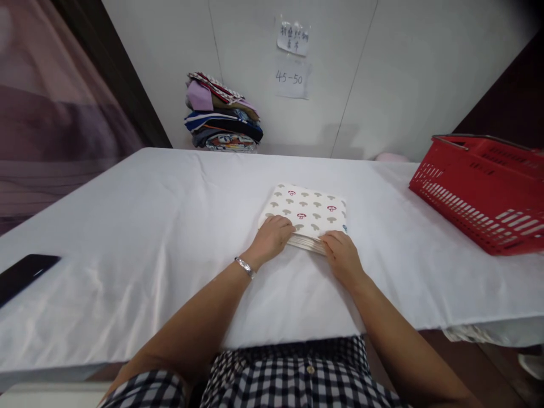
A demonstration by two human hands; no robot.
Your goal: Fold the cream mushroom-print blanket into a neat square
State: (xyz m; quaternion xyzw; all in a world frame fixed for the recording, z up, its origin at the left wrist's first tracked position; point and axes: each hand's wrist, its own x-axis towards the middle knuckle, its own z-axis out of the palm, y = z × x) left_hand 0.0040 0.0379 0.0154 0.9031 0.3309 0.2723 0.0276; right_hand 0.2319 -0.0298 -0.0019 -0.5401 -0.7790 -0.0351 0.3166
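Soft, even light falls from above on the white counter (pixel 127 226), leaving faint sheen on its folds. Corners darken and bend; the far left is blurred.

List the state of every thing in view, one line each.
Mushroom-print cloth: folded into a flat square, lying on the table.
Left hand: resting on the cloth's near left edge.
Right hand: gripping the cloth's near right edge.
Red basket: tilted on the table's right side, contents not visible.
Clothes stack: folded, piled against the wall.
Phone: lying flat, screen dark.
Table: covered with a white sheet.
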